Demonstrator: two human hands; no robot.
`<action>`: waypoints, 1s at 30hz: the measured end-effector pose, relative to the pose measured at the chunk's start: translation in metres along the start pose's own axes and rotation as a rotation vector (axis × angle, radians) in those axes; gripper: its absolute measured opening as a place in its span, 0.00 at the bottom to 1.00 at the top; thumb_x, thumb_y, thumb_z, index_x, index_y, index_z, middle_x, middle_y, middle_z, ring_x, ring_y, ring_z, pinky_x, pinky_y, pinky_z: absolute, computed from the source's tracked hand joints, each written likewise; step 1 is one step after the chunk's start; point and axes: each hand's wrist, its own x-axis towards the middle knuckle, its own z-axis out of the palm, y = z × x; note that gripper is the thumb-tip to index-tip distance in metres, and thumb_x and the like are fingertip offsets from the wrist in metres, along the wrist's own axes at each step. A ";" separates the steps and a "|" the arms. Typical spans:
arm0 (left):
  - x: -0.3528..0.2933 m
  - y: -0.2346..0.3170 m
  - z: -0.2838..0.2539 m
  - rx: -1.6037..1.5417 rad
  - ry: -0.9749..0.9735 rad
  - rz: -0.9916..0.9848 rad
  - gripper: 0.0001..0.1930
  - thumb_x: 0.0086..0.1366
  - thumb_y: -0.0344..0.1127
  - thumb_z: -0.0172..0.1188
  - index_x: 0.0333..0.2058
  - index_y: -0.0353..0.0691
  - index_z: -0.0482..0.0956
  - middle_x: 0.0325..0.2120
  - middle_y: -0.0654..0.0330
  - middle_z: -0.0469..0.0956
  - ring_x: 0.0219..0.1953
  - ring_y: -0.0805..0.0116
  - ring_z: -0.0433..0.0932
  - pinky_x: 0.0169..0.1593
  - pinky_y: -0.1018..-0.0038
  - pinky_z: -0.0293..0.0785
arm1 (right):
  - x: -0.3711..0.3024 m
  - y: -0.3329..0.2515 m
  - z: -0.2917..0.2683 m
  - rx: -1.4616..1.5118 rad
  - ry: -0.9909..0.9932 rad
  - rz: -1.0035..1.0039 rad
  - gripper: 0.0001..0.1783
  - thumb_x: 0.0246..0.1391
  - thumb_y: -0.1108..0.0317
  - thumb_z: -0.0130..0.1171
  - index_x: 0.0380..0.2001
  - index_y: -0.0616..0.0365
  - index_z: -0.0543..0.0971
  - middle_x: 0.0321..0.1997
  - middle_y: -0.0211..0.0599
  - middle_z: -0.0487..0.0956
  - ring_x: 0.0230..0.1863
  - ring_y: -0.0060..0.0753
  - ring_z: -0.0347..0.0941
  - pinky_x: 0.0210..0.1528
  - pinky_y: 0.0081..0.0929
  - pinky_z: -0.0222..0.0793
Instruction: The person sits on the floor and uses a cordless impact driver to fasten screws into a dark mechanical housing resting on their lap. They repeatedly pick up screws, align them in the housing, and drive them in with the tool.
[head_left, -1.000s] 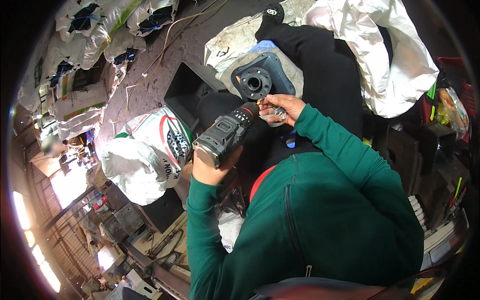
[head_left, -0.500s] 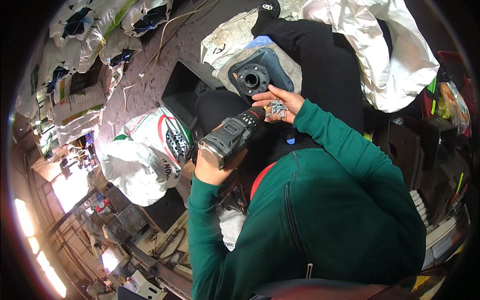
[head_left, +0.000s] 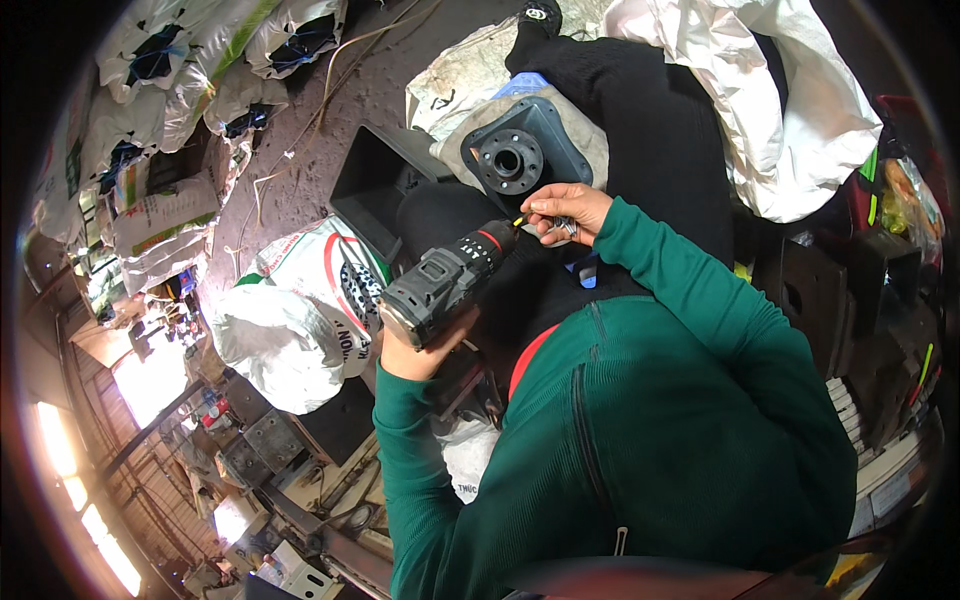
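Drill [head_left: 445,282] sits gripped in left hand [head_left: 420,352] — silver screws [head_left: 566,228] clutched in right hand [head_left: 574,210], just beside dark flanged part [head_left: 527,150].

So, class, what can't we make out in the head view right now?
All in the head view:
Handle of the drill: hidden under its own body and by the left hand.
Number of screws in the right hand: the hand itself covers some.
Whether anything sits on the bit: too small.
Whole shoe: cut off by the top edge.
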 end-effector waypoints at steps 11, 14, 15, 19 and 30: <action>0.008 -0.006 -0.011 0.341 -0.093 0.300 0.18 0.49 0.32 0.67 0.41 0.37 0.78 0.38 0.53 0.79 0.40 0.55 0.79 0.45 0.66 0.74 | 0.000 -0.003 0.001 -0.044 -0.030 0.153 0.15 0.59 0.64 0.54 0.43 0.65 0.74 0.27 0.29 0.76 0.25 0.17 0.74 0.25 0.16 0.76; 0.021 -0.001 -0.008 0.074 -0.126 0.052 0.18 0.49 0.31 0.66 0.41 0.36 0.78 0.39 0.52 0.79 0.41 0.53 0.78 0.47 0.66 0.73 | 0.002 0.003 0.000 0.086 0.045 0.045 0.17 0.62 0.60 0.51 0.46 0.63 0.74 0.25 0.25 0.74 0.21 0.15 0.70 0.22 0.15 0.71; 0.028 0.000 -0.005 0.007 -0.072 0.038 0.18 0.49 0.31 0.65 0.41 0.35 0.77 0.39 0.52 0.79 0.41 0.53 0.78 0.48 0.66 0.72 | 0.004 0.006 -0.001 0.049 0.204 0.021 0.20 0.63 0.56 0.47 0.48 0.60 0.73 0.22 0.22 0.69 0.17 0.12 0.61 0.18 0.13 0.61; 0.054 0.002 0.001 -0.045 -0.038 -0.019 0.20 0.50 0.33 0.66 0.43 0.36 0.77 0.39 0.52 0.79 0.42 0.55 0.79 0.47 0.66 0.72 | 0.013 0.013 -0.014 0.022 0.548 -0.106 0.17 0.64 0.57 0.45 0.47 0.56 0.74 0.20 0.20 0.62 0.15 0.11 0.50 0.15 0.14 0.49; 0.111 0.003 -0.002 0.123 -0.265 -0.012 0.21 0.49 0.32 0.65 0.44 0.38 0.76 0.39 0.54 0.79 0.41 0.57 0.79 0.46 0.69 0.73 | 0.046 0.032 -0.023 -0.363 0.569 -0.264 0.15 0.49 0.59 0.65 0.33 0.60 0.79 0.21 0.23 0.70 0.22 0.15 0.61 0.25 0.19 0.58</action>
